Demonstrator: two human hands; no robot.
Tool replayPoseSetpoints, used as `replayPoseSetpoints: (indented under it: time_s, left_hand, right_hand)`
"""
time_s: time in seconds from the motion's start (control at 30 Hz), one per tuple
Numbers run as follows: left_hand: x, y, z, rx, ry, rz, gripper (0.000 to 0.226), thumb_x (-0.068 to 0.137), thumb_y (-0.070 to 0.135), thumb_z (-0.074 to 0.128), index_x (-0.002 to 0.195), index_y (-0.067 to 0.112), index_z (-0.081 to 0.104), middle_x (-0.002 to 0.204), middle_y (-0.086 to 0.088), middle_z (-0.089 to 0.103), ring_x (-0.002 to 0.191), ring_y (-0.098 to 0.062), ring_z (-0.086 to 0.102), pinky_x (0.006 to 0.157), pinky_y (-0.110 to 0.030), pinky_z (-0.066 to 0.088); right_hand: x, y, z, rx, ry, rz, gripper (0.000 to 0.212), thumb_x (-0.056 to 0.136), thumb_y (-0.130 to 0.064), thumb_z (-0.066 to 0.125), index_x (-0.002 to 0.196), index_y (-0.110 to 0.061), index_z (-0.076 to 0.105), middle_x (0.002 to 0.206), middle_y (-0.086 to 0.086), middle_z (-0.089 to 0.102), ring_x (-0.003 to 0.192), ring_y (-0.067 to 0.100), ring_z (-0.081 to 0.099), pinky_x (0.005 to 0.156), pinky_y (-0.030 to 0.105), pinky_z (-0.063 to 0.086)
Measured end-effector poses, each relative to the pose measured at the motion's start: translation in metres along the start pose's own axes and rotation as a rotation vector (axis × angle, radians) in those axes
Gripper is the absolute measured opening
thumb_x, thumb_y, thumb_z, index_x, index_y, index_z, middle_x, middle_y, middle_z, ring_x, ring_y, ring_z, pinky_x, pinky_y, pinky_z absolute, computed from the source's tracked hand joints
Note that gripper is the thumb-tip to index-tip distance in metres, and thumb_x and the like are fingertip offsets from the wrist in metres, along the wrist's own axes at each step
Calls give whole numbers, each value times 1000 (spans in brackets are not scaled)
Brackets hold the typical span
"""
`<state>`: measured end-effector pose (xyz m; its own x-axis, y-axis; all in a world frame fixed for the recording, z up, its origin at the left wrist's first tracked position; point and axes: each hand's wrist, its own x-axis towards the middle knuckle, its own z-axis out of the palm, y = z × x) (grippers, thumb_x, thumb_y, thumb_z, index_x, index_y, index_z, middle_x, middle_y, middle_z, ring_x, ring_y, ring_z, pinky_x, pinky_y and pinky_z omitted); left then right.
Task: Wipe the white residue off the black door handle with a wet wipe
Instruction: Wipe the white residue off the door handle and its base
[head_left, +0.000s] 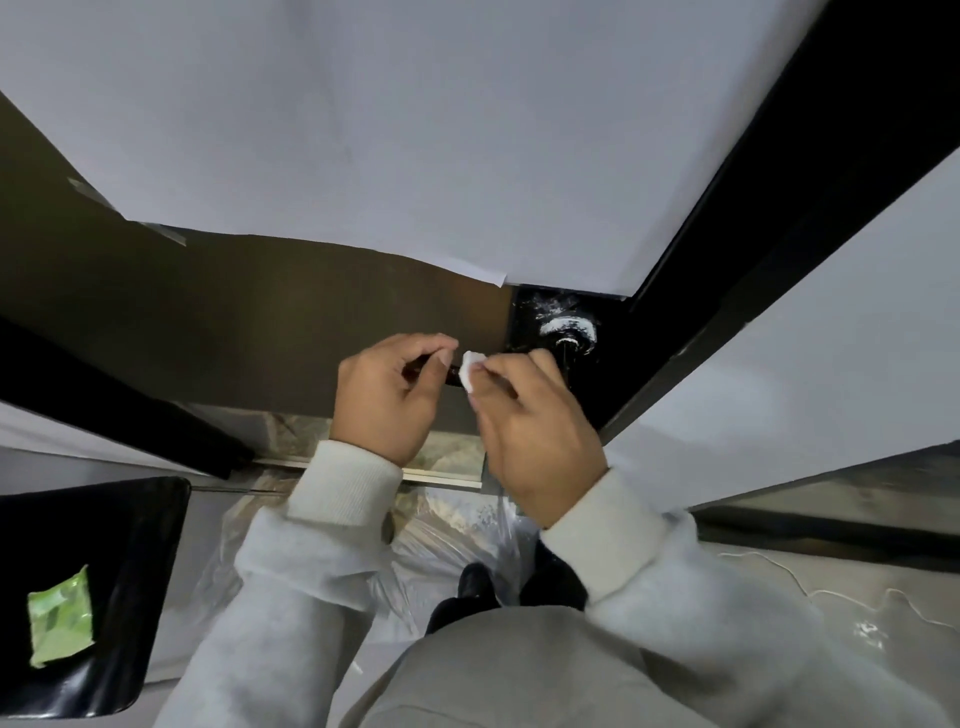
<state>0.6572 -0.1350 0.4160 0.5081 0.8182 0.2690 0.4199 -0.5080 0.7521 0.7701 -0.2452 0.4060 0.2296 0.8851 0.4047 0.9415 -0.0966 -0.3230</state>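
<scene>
- Door handle (451, 375): black lever, mostly hidden betw. the two hands at centre; only a short dark bit shows. Its round base (567, 332) sits just right & farther, on a glossy black plate.
- White residue (558, 323): chalky smears curving round the base, specks above it on the plate. Not cleaned yet there.
- Left hand (387, 397): fingers curled round the lever's left end, steadying it.
- Right hand (535, 431): fingers pinch the wet wipe (471, 370), a small white wad, soft & bunched, pressed against the lever.
- Step, I'd say: wiping the lever itself, early-to-mid task.
- Next prob. needs the wad moved right onto the base, rubbed round the curve w/ firm pressure; a fresh fold may help.
- Door (260, 306): matte brown, partly covered by taped pale paper (415, 130).
- Near left: green wipes pack (60, 616) on shiny black tray (156, 519). Crinkly clear plastic sheet (457, 525) on floor.
</scene>
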Motion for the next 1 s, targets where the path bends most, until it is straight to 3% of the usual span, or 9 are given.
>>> replayPoseSetpoints:
  time_s: [0.2, 0.27, 0.37, 0.43, 0.5, 0.57, 0.67, 0.83, 1.0]
  left_hand:
    - [-2, 1, -15, -85, -91, -230, 7, 89, 24, 73, 91, 27, 78, 77, 7, 77, 67, -2, 73, 77, -25, 57]
    - [0, 4, -19, -111, -158, -274, 8, 88, 22, 73, 90, 28, 78, 73, 9, 76, 65, -6, 73, 79, -28, 58]
    - [11, 11, -23, 224, -232, -90, 11, 90, 21, 70, 87, 25, 80, 79, 11, 76, 83, -19, 70, 88, -27, 43]
    - [16, 21, -20, 340, -270, 69, 16, 90, 19, 64, 83, 21, 78, 82, 4, 76, 86, -27, 67, 85, -29, 44]
    - [16, 34, -10, 363, -357, 157, 24, 90, 29, 54, 83, 20, 75, 78, 1, 73, 81, -27, 65, 79, -36, 51]
    - [14, 43, 5, 409, -444, 187, 31, 91, 37, 46, 86, 21, 72, 76, -1, 67, 76, -28, 62, 71, -39, 52]
    - [14, 43, 20, 412, -517, 176, 26, 92, 34, 46, 84, 21, 68, 73, -3, 63, 70, -30, 59, 66, -40, 51]
    - [20, 36, 23, 317, -572, 147, 20, 96, 30, 55, 91, 23, 73, 74, -1, 68, 77, -28, 57, 74, -40, 51]
    - [20, 35, 25, 251, -548, 85, 13, 96, 28, 61, 96, 26, 74, 81, 4, 71, 90, -24, 57, 81, -40, 50]
  right_hand:
    - [-3, 11, 3, 154, 72, 124, 16, 87, 1, 65, 99, -9, 71, 92, 8, 62, 81, 28, 62, 66, 40, 56]
    - [-17, 26, -7, 357, 128, 301, 9, 94, -21, 63, 94, -22, 72, 95, 5, 66, 88, 27, 64, 76, 45, 56]
    - [-31, 38, -13, 584, 204, 534, 5, 92, -40, 65, 88, -41, 68, 95, -6, 72, 94, 19, 69, 86, 44, 57]
    - [-37, 37, -15, 664, 253, 591, 7, 92, -25, 69, 97, -23, 74, 87, -20, 72, 84, 2, 68, 83, 26, 58]
    - [-41, 41, -9, 481, 308, 518, 18, 92, -12, 71, 107, -2, 75, 91, -17, 70, 80, -4, 60, 82, 6, 47]
    - [-46, 45, -3, 475, 324, 555, 25, 90, -19, 72, 111, -6, 76, 93, -1, 74, 81, 3, 66, 84, 13, 51]
    - [-34, 38, -5, 1017, 340, 905, 18, 92, -14, 69, 107, -7, 75, 92, 6, 78, 85, 19, 76, 79, 34, 61]
    - [6, 29, -14, 1536, 314, 1393, 22, 101, -18, 57, 88, -5, 68, 75, 10, 68, 59, 18, 58, 54, 27, 49]
    - [16, 32, -4, 1700, 156, 1534, 24, 99, -35, 52, 105, -17, 65, 91, 4, 66, 67, 16, 54, 56, 27, 39]
